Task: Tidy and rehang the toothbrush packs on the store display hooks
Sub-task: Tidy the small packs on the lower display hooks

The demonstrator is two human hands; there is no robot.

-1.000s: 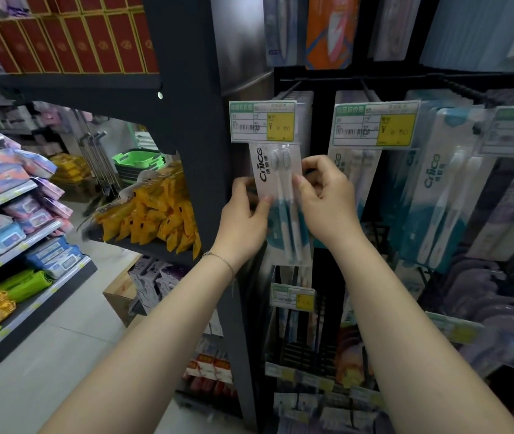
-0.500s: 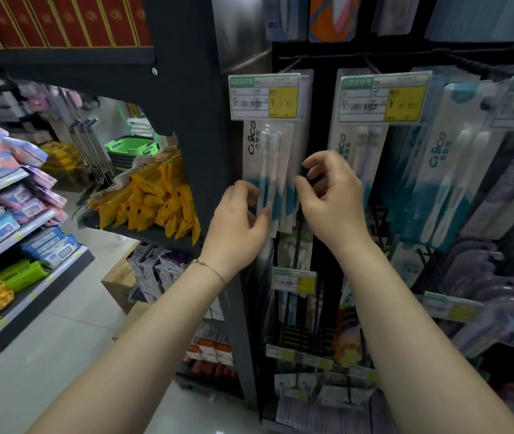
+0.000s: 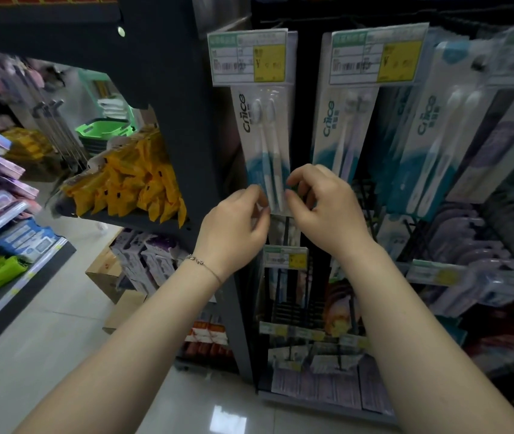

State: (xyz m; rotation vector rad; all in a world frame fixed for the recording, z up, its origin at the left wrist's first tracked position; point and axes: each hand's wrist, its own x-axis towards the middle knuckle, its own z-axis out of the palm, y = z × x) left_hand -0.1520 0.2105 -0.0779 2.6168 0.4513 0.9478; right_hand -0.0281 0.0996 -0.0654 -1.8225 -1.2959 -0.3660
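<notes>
A white and teal two-brush toothbrush pack (image 3: 265, 145) hangs from a display hook behind a green and yellow price tag (image 3: 247, 59). My left hand (image 3: 236, 227) pinches the pack's lower left edge. My right hand (image 3: 321, 208) has its fingers curled at the lower right corner, thumb and fingertips on the pack. A second pack of the same brand (image 3: 343, 133) hangs just to the right under its own price tag (image 3: 377, 54). More packs (image 3: 437, 151) fill the hooks further right, blurred.
A black shelf upright (image 3: 186, 120) stands right beside the pack on the left. Yellow packets (image 3: 130, 186) lie on a shelf past it. Lower hooks with goods and a small price tag (image 3: 285, 256) sit under my hands. Cardboard boxes (image 3: 105, 270) stand on the floor.
Both hands have slid down the hanging pack from its middle to its bottom end. The pack now hangs straight under its tag. The view has tilted downward.
</notes>
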